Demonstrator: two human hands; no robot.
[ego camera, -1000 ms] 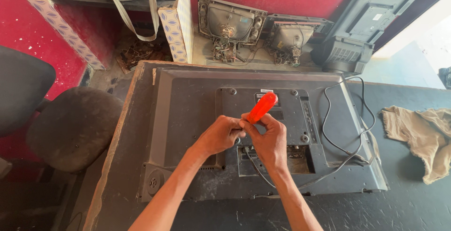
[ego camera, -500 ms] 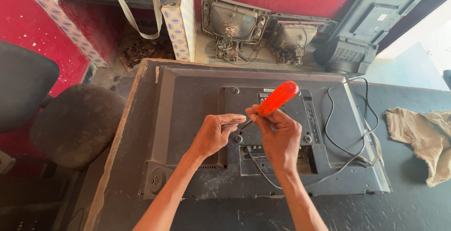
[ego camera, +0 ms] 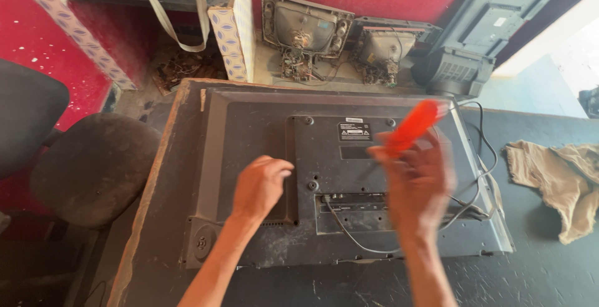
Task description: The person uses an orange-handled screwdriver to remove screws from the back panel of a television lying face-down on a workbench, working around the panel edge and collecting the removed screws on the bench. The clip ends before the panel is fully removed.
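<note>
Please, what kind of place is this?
Probably a television repair workshop: a flat television lies face down, old picture tubes stand by the wall, and the right hand holds a screwdriver.

Right hand (ego camera: pixel 415 179) and screwdriver (ego camera: pixel 412 127) — motion-blurred.

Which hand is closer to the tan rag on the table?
Right. The right hand, holding the red screwdriver, is over the TV's right half, toward the rag; the left hand rests farther away, left of centre.
</note>
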